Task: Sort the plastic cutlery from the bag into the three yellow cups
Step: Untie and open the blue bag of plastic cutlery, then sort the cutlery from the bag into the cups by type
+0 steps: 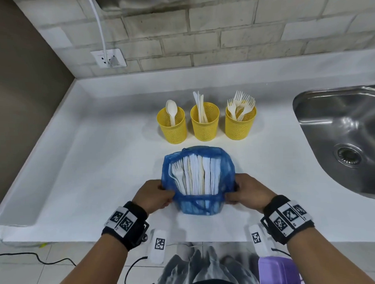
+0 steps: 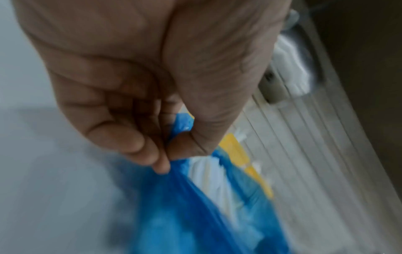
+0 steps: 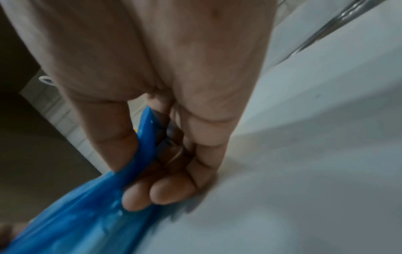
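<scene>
A blue plastic bag point(image 1: 227, 161) lies on the white counter with its mouth pulled wide, showing white forks and knives point(image 1: 194, 175) packed inside. My left hand point(image 1: 156, 196) pinches the bag's left rim between thumb and fingers point(image 2: 161, 165). My right hand point(image 1: 245, 190) grips the right rim, fingers point(image 3: 139, 199) curled into the blue film point(image 3: 91, 209). Behind the bag stand three yellow mesh cups: the left cup point(image 1: 173, 129) holds one spoon, the middle cup point(image 1: 205, 124) holds knives, the right cup point(image 1: 240, 124) holds several forks.
A steel sink point(image 1: 341, 136) is set into the counter at the right. A wall socket with a plugged cable point(image 1: 109, 58) sits on the brick wall at the back left. The counter's front edge point(image 1: 185, 239) runs just under my wrists.
</scene>
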Tool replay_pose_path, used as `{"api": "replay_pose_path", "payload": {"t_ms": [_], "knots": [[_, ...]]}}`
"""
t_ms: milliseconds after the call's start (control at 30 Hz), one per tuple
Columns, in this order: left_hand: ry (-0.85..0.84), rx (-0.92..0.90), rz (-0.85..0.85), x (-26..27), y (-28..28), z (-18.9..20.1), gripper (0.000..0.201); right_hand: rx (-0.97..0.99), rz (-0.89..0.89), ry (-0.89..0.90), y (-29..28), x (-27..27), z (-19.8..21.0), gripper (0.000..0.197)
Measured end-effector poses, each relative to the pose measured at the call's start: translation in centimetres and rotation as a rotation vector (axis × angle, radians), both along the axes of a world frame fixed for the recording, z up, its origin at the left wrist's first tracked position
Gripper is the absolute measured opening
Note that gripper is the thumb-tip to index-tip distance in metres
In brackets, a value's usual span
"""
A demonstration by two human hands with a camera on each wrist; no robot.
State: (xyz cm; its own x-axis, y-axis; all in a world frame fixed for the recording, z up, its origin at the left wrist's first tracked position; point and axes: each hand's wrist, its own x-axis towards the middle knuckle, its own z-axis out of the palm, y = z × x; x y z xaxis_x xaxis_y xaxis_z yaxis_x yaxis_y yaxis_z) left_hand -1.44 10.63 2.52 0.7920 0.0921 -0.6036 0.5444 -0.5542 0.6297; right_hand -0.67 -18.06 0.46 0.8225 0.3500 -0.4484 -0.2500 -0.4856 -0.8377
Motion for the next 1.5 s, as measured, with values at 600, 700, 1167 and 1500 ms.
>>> {"api": "replay_pose_path", "payload": {"t_ms": [600, 700, 1167, 1500], "knots": [[-0.192, 0.585, -0.357, 1.9, -4.3, -0.1, 0.041, -0.555, 0.138, -0.476, 9.6, 0.3, 2.6, 0.036], [-0.146, 0.569, -0.319, 2.1, -4.0, -0.8, 0.046, -0.662, 0.049, -0.404, 9.7, 0.5, 1.5, 0.065], [-0.276, 0.245, 0.034, 2.9, -4.9, -2.0, 0.035, -0.514, -0.171, -0.223, 8.4, 2.1, 1.6, 0.066], [-0.219, 0.305, -0.027, 3.4, -6.8, -1.3, 0.042, -0.592, -0.108, -0.216, 7.7, 2.0, 1.6, 0.046]]}}
